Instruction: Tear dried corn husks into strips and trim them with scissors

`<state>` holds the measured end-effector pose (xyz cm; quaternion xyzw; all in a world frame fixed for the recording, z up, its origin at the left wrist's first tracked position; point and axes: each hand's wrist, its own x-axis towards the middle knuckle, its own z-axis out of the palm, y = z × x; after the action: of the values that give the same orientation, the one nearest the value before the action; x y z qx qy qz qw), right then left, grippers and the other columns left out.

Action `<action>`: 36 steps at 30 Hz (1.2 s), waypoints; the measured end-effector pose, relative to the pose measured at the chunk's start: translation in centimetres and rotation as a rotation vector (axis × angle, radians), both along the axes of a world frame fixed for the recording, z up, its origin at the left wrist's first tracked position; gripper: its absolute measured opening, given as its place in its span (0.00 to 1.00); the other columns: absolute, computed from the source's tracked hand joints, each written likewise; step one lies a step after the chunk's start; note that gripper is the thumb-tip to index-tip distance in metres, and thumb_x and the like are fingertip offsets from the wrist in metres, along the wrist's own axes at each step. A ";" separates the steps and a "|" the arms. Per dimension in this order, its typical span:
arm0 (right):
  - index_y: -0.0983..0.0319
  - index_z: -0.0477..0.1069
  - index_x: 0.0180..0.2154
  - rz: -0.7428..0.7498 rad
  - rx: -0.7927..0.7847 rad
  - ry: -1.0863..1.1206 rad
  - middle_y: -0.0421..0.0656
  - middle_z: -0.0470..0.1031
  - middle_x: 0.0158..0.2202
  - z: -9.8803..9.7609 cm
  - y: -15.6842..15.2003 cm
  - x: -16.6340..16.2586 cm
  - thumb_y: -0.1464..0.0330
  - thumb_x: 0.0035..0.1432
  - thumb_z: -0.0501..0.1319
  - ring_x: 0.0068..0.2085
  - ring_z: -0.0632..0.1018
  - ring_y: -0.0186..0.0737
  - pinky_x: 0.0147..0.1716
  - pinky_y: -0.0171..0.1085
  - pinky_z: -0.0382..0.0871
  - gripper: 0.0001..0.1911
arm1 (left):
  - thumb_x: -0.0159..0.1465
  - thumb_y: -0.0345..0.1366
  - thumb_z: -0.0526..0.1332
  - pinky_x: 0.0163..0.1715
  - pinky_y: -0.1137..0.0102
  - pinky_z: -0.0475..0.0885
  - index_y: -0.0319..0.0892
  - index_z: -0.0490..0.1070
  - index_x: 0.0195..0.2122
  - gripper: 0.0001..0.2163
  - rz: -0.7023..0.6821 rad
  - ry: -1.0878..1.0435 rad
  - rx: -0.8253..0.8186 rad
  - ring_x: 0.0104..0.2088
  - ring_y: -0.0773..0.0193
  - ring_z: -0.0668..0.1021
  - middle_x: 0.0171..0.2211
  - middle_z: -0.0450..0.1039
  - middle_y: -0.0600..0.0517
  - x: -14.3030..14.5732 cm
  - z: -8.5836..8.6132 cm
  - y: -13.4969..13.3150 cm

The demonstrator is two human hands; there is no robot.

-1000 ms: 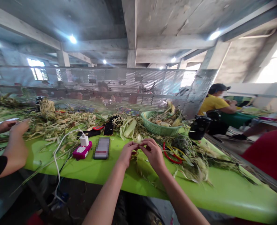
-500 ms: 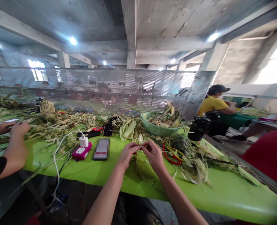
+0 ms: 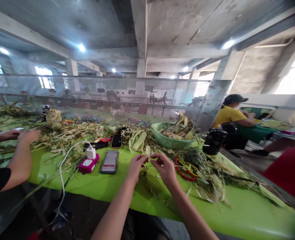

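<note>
My left hand [image 3: 136,166] and my right hand [image 3: 165,168] are close together above the green table [image 3: 95,186], with thumbs and fingers pinched. Between the fingertips stands a small pale piece of corn husk [image 3: 147,150], held from both sides; the fingers partly hide its lower end. Loose husk strands [image 3: 151,183] lie on the table under my hands. Just beyond them rests a bundle of broad pale-green husks [image 3: 138,141]. Red-handled scissors [image 3: 184,170] lie right of my right hand, with something yellow-handled against them.
A green basket [image 3: 171,142] of husks stands behind, near a black container [image 3: 214,141]. To the left are a phone [image 3: 109,161], another phone [image 3: 116,141] and a magenta power block [image 3: 89,163] with a white cable. A co-worker's hands [image 3: 29,136] work at far left.
My fingertips have drawn slightly apart, and the pale husk shows more between them. The co-worker's hands at left have shifted a little. The whole view has tilted up slightly.
</note>
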<state>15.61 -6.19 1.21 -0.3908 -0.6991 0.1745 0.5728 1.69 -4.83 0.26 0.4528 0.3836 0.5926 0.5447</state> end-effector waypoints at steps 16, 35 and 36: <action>0.61 0.72 0.30 -0.059 0.003 -0.080 0.41 0.70 0.28 0.3 -0.1 0.0 0.62 0.56 0.61 0.27 0.69 0.37 0.26 0.34 0.62 0.09 | 0.48 0.38 0.62 0.30 0.73 0.61 0.41 0.68 0.27 0.07 -0.133 -0.035 -0.083 0.30 0.67 0.71 0.27 0.70 0.53 0.1 0.0 -0.4; 0.58 0.76 0.35 -0.011 0.101 -0.120 0.45 0.72 0.38 0.6 -0.4 -0.2 0.66 0.56 0.61 0.34 0.75 0.40 0.31 0.36 0.70 0.06 | 0.48 0.40 0.65 0.26 0.74 0.58 0.41 0.66 0.25 0.10 -0.171 -0.134 -0.138 0.26 0.69 0.68 0.24 0.67 0.54 -0.1 -0.1 -0.3; 0.58 0.76 0.35 -0.012 0.106 -0.123 0.45 0.72 0.38 0.5 -0.4 -0.2 0.66 0.56 0.61 0.35 0.75 0.40 0.31 0.36 0.70 0.06 | 0.48 0.40 0.65 0.26 0.74 0.58 0.41 0.66 0.26 0.10 -0.175 -0.124 -0.146 0.26 0.70 0.68 0.25 0.67 0.54 -0.1 -0.1 -0.4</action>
<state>15.45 -6.56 1.75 -0.3743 -0.7388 0.1095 0.5497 1.61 -5.20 0.19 0.4060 0.3504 0.5401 0.6486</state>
